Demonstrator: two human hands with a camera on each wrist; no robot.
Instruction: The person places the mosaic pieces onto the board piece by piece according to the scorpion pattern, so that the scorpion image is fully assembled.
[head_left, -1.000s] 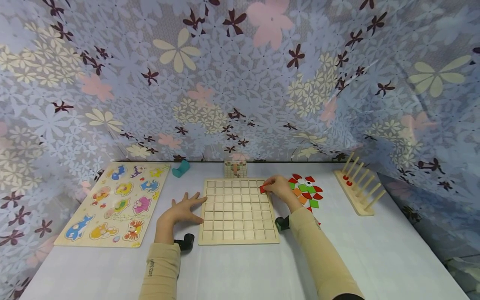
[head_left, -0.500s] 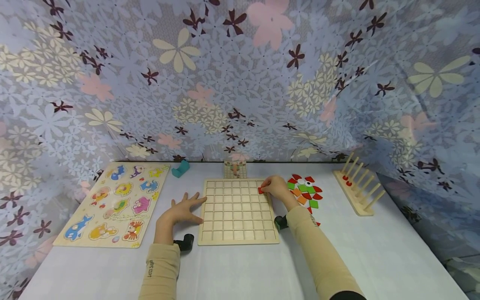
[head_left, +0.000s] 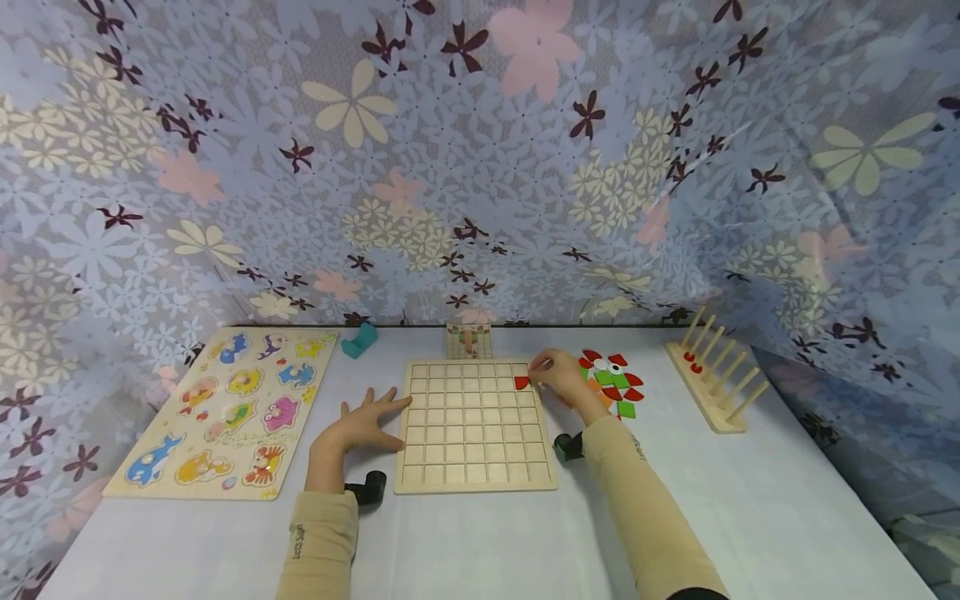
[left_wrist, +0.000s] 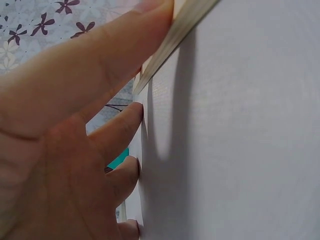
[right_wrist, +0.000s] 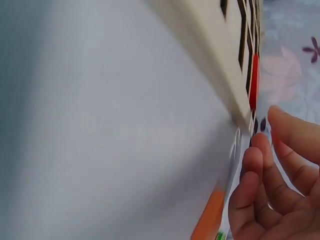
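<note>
A square wooden grid board [head_left: 476, 427] lies on the table between the hands. One red piece with a curved edge [head_left: 522, 382] rests in a cell at the board's right side, in the second row from the top. My right hand [head_left: 562, 379] is just right of that piece, fingers loosely bent and holding nothing. In the right wrist view its fingertips [right_wrist: 274, 111] are apart, near the board's corner. My left hand [head_left: 363, 422] lies with spread fingers at the board's left edge, thumb and a finger touching it.
Red, green, orange and white pieces [head_left: 625, 409] lie right of the board. A small patterned card [head_left: 468, 341] and a teal block [head_left: 360, 341] are behind it. An animal puzzle board [head_left: 225, 408] lies left; a pegged rack [head_left: 708, 387] stands right.
My right hand has let go of the red piece, which now lies in a board cell. The hand has drawn slightly right. My left hand stays in place.
</note>
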